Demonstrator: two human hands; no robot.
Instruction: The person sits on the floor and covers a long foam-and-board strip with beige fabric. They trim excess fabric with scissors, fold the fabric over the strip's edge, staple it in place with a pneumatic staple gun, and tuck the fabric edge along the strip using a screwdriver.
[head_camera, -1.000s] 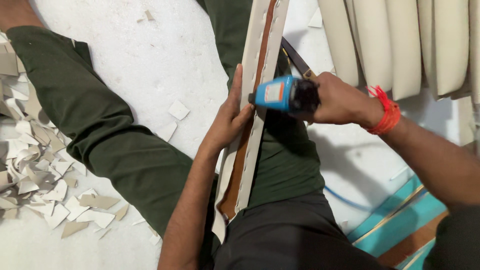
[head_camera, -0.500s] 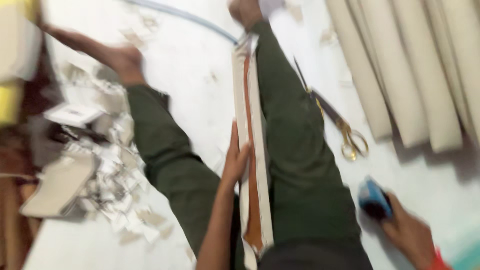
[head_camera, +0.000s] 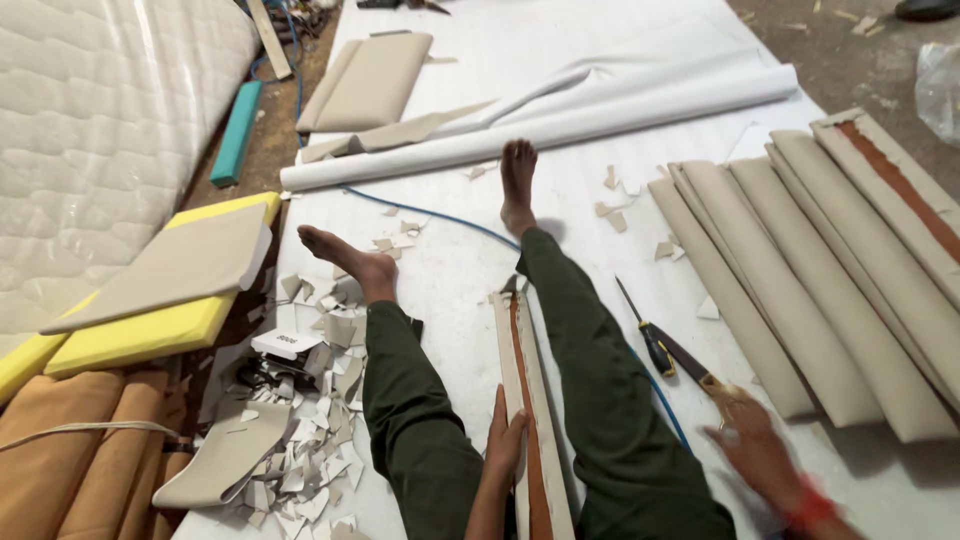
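Left hand (head_camera: 505, 440): flat, released, steadying strip (head_camera: 527, 400). Right hand (head_camera: 755, 445): blurred, fingers' state unclear, at scissors (head_camera: 712, 382) right of strip.

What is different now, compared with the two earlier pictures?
The right hand let go of the blue power tool, now out of sight, and moved down to the floor near the scissors. The left hand stays flat on the long upholstered strip lying between the legs.

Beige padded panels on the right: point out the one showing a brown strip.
It is the farthest-right beige padded panel, at the outer edge of the row. A brown strip runs down its face; the other beige padded panels beside it show plain beige only.
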